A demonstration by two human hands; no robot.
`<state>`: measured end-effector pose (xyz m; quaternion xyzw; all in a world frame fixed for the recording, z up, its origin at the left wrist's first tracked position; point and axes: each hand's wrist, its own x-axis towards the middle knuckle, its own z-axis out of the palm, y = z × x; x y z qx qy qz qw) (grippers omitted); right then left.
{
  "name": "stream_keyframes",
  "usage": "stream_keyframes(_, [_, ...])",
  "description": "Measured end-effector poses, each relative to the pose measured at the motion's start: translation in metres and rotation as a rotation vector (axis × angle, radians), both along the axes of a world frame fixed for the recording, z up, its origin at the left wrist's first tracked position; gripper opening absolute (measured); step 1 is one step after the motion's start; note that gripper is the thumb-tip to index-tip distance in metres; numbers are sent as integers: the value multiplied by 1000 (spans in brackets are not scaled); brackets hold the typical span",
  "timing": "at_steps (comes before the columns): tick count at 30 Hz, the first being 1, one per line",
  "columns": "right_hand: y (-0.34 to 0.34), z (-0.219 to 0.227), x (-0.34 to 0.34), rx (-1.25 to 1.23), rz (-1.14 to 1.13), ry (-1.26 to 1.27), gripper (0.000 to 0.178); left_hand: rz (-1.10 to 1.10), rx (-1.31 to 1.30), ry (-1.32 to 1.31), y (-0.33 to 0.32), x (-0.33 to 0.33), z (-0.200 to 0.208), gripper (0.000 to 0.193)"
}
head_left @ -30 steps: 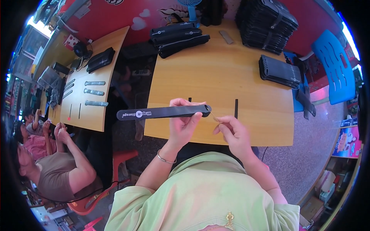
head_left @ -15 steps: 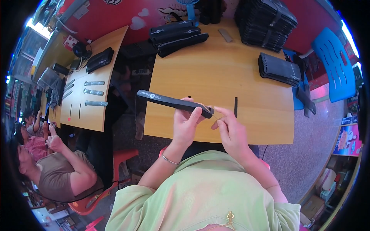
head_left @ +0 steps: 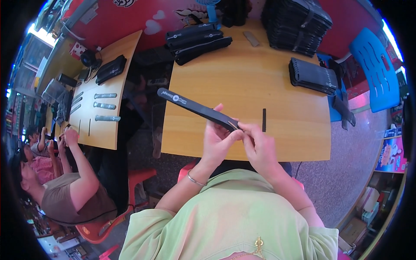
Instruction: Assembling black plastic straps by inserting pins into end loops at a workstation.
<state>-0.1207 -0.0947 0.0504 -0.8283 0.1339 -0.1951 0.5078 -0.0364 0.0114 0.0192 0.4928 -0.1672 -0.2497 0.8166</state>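
A long, flat black padded strip [head_left: 197,109] with pale print slants over the near part of the wooden table [head_left: 208,82]. My left hand [head_left: 216,143] is closed around its near right end, the thumb lying along it. At that same end the fingers of my right hand [head_left: 261,149] are pinched together. A thin tan band, apparently a rubber band [head_left: 233,125], shows at the end between the two hands; how far it wraps around is hidden by the fingers. Just beyond my right hand a narrow black strip [head_left: 264,120] lies flat on the table.
Black folded bundles [head_left: 197,42] lie at the back left, beside a tall black stack [head_left: 297,28]. A smaller black stack [head_left: 312,76] sits at the right edge, near a blue chair [head_left: 376,71]. A co-worker [head_left: 73,190] sits at the left table [head_left: 102,134].
My right hand has come in against the strip's end, where the tan band was stretched out before. The strip tilts more steeply, its near end lower. The co-worker's hands have moved toward their table.
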Motion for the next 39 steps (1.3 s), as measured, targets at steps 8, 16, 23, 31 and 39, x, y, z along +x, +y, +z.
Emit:
stream_keyframes(8, [-12,1,-4,-12,111,18,13,-273,155,-113,20,23,-4,92])
stream_keyframes(16, [-29,-9,-12,524,312,281,12,-670,276,-201,32,41,16,94])
stream_keyframes(23, [-12,-3,-10,158,62,50,9,-354,81,-14,11,15,0,59])
stream_keyframes(31, [-21,-9,-15,-32,53,50,4,-484,238,117,11,15,12,43])
stream_keyframes(39, [-57,9,-8,-156,-173,-4,6,-681,306,153,30,11,12,25])
